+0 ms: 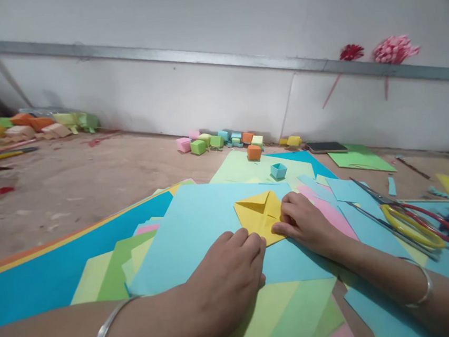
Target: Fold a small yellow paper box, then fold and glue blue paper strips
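Note:
A folded piece of yellow paper lies on a light blue sheet, with creases across it and a flap lifted along its upper left edge. My right hand pinches its right side between thumb and curled fingers. At the lower edge, my left hand is closed with the fingertips on the paper; the thumb is mostly hidden beneath the hand. Just beyond the yellow paper stands a small open blue paper box.
Scissors with yellow and red handles lie on the right. Several small paper cubes line the wall, and more folded paper pieces sit at the far left. Green and blue sheets spread underneath. A dark flat object rests at the back.

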Demonstrator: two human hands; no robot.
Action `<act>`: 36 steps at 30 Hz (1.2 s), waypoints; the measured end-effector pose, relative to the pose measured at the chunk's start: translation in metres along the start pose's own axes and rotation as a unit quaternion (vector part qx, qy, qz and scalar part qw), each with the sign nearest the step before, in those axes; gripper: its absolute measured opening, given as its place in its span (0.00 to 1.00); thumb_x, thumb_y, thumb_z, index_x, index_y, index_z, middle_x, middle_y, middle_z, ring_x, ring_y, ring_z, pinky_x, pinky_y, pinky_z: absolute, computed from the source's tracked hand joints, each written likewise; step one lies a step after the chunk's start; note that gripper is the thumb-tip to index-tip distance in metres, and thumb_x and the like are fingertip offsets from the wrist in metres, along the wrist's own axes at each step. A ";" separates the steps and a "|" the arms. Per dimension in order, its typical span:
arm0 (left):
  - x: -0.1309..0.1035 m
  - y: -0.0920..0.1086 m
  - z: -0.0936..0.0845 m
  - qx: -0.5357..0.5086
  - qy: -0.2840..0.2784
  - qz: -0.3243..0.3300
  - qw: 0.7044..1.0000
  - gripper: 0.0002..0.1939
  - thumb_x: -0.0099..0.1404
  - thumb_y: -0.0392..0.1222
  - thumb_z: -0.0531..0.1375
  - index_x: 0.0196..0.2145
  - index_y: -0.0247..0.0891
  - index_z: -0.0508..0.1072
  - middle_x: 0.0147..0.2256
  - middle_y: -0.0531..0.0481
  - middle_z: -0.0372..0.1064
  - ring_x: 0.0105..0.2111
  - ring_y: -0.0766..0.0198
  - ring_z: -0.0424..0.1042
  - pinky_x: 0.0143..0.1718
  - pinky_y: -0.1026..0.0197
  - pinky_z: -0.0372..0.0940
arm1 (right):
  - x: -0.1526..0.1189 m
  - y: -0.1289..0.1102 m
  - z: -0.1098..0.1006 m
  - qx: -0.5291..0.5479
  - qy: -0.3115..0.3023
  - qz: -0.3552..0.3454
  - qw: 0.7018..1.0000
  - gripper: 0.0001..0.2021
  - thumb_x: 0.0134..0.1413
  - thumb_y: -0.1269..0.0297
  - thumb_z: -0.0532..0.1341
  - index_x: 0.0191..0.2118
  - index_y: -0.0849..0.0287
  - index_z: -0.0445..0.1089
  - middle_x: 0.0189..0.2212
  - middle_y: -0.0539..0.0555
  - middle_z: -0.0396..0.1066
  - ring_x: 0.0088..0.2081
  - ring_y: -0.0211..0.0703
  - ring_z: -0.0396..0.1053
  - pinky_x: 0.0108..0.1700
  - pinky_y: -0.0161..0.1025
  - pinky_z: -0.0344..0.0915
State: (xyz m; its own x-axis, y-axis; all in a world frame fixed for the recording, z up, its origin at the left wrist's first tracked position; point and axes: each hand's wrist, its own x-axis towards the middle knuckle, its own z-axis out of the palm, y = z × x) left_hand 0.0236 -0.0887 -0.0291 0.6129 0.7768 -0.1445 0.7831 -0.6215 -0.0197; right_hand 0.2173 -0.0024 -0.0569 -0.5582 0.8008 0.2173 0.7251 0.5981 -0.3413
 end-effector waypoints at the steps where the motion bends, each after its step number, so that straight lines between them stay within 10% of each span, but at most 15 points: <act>1: 0.000 0.000 0.000 -0.005 0.001 0.001 1.000 0.07 0.68 0.38 0.55 0.42 0.34 0.68 0.40 0.45 0.68 0.36 0.54 0.65 0.34 0.52 0.62 | 0.000 0.000 0.000 -0.006 0.000 0.000 1.000 0.14 0.53 0.63 0.66 0.23 0.58 0.61 0.33 0.54 0.63 0.37 0.45 0.61 0.37 0.42 0.61; 36: 0.000 -0.005 -0.003 -0.024 0.054 0.014 0.998 0.17 0.65 0.48 0.58 0.49 0.39 0.70 0.39 0.46 0.69 0.39 0.52 0.65 0.33 0.54 0.59 | -0.003 0.004 -0.020 0.061 -0.059 0.028 0.996 0.18 0.47 0.61 0.70 0.24 0.57 0.59 0.35 0.52 0.62 0.37 0.44 0.61 0.37 0.39 0.61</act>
State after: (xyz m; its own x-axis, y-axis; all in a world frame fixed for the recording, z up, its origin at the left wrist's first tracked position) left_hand 0.0203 -0.0856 -0.0256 0.6407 0.7669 -0.0367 0.7678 -0.6399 0.0304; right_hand 0.2301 -0.0014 -0.0405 -0.5662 0.8194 0.0887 0.7061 0.5378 -0.4607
